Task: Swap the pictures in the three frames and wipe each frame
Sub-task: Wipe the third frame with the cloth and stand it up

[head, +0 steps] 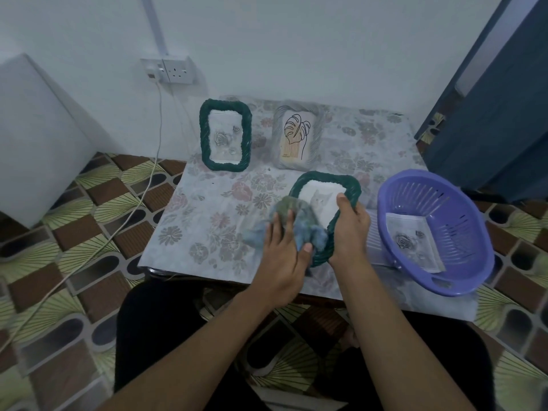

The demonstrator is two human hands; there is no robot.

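A dark green woven frame (326, 179) with a cat picture is tilted up near the table's front. My right hand (350, 226) grips its right edge, thumb over the rim. My left hand (281, 247) presses a blue-green cloth (299, 218) against the frame's lower left part, fingers spread over the cloth. A second green frame (225, 134) holding a rose picture stands at the back left. Beside it stands a grey frame (298, 134) with a leaf drawing.
A purple plastic basket (433, 229) sits at the table's right front corner with a rose print (412, 241) inside. The low table (207, 209) has a floral cover. A wall socket (172, 71) with a white cable (154, 161) is at the left; a blue door (492, 114) at the right.
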